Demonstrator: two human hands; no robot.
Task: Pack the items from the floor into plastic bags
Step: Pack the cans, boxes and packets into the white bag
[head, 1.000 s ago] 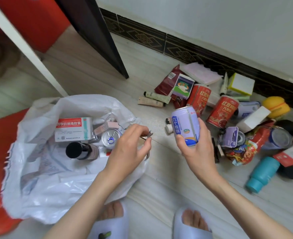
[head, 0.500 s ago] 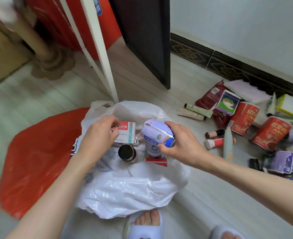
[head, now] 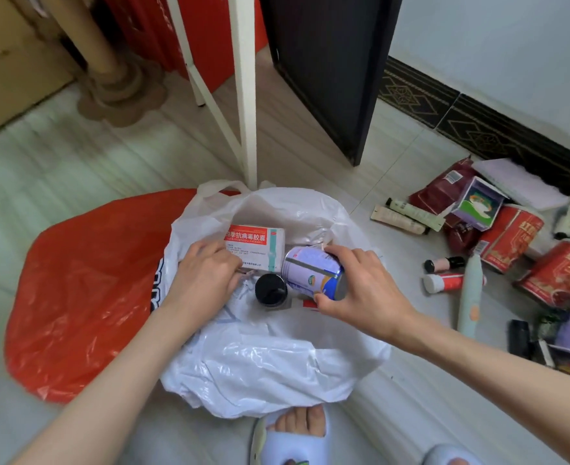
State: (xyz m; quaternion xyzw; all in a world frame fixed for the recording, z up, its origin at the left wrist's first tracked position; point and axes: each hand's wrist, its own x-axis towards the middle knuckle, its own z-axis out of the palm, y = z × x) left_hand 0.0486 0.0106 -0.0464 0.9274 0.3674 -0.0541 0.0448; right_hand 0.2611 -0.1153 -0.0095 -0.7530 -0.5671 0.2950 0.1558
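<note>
Mid-frame, right hand (head: 361,290) clamps a lilac can (head: 312,275) over the white bag (head: 277,364); left hand (head: 206,276) pinches the bag's rim beside a box (head: 256,245) reading "四季抗病毒胶囊"

We're looking through one wide-angle camera worn on the head, tipped forward and steeply down. It sits close over the white plastic bag (head: 270,357) on the floor (head: 58,169), with both forearms reaching in from the bottom edge. The wall (head: 512,52) curves at the upper right. There's no second view, so nothing overlaps.
</note>
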